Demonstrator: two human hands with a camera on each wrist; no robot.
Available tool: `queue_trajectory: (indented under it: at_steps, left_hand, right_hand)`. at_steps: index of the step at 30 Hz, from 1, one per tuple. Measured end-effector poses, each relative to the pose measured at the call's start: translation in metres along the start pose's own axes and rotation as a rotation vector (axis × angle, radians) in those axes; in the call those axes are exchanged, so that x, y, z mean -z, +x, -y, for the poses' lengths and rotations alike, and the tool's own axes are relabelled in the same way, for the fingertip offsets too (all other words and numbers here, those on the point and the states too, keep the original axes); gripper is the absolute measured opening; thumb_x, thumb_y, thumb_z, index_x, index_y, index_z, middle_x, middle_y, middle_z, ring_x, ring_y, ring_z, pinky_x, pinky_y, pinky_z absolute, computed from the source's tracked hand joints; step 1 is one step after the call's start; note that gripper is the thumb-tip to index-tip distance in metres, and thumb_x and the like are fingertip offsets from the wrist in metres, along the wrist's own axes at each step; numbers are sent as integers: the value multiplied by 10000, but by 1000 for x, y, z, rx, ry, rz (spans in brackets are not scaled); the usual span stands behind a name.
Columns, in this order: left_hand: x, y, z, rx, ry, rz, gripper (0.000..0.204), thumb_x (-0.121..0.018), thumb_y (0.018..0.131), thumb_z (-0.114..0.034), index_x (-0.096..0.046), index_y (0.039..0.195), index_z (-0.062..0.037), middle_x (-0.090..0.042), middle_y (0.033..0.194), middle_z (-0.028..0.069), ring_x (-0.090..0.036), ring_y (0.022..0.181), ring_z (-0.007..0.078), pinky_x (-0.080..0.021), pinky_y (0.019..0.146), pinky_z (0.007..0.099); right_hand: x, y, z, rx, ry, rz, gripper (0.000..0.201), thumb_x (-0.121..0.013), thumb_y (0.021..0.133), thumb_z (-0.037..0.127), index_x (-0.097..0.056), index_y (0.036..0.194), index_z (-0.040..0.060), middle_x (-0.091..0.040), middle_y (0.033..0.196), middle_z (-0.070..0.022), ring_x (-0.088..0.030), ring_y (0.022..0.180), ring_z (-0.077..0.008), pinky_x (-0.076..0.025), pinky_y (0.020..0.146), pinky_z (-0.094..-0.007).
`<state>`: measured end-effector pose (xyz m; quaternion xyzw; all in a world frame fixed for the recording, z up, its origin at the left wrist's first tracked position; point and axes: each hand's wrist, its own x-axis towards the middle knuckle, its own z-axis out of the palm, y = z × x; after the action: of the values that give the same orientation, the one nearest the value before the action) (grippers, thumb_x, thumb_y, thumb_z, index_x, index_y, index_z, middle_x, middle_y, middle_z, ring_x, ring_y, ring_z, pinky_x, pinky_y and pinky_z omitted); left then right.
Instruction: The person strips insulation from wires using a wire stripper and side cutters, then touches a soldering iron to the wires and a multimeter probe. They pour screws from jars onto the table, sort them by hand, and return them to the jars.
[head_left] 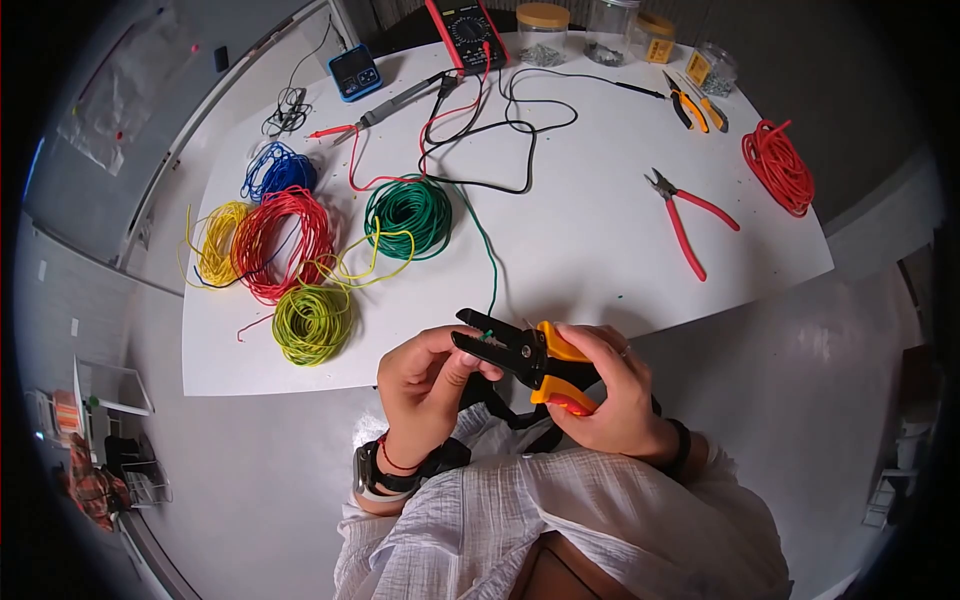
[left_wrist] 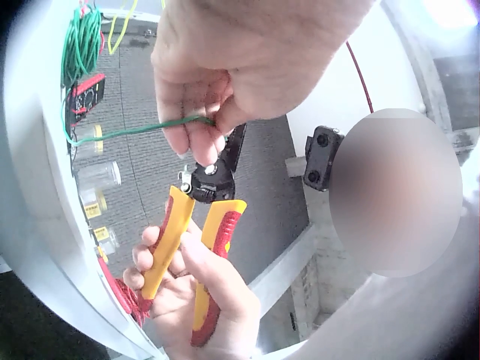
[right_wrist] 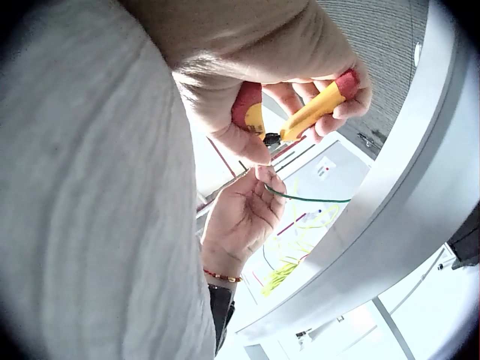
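My right hand (head_left: 622, 395) grips a wire stripper (head_left: 545, 352) with yellow-and-red handles and a black head. Its handles stand spread apart in the left wrist view, and its black jaws are parted. Between thumb and fingers, my left hand (head_left: 420, 390) pinches a green wire (left_wrist: 142, 130) close to its end. That short green end shows between the stripper's jaws in the head view. From my left fingers the wire runs across the table edge back to a green coil (head_left: 432, 222). Both hands are in front of my body, near the table's front edge.
On the white table (head_left: 560, 230) lie red (head_left: 300, 283), blue (head_left: 280, 172), yellow and yellow-green (head_left: 312, 326) wire coils. Red-handled cutters (head_left: 685, 218) and another red coil (head_left: 778, 168) lie right. A multimeter (head_left: 470, 35) with leads, pliers (head_left: 690, 105) and jars are behind.
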<state>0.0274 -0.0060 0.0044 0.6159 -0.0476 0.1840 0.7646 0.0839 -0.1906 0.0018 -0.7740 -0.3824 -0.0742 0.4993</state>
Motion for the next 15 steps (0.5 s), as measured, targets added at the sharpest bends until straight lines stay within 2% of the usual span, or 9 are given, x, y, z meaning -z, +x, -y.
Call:
queue_trajectory:
  at_steps: [12, 14, 15]
  left_hand:
    - [1, 0, -2, 3, 27, -12, 134, -507, 866, -9, -551, 954, 82, -598, 773, 111, -571, 654, 144, -482, 616, 252]
    - [1, 0, -2, 2, 24, -10, 134, -507, 866, -9, -552, 954, 81, -597, 772, 110, -570, 651, 142, -483, 613, 250]
    - [1, 0, -1, 1, 22, -7, 133, -508, 866, -9, -553, 953, 81, -597, 770, 109, -570, 648, 141, -483, 610, 248]
  right_hand:
    - [-1, -1, 1, -27, 23, 13, 560, -675, 557, -13, -520, 1096, -27, -578, 966, -173, -617, 845, -271, -507, 745, -311]
    - [-2, -4, -1, -49, 13, 59, 622, -687, 566, 33, -466, 1145, -13, -575, 1004, -161, -585, 870, -298, -471, 766, -365]
    - [-2, -4, -2, -49, 13, 59, 622, -687, 566, 33, -466, 1145, -13, -575, 1004, -161, -585, 870, -298, -471, 766, -365]
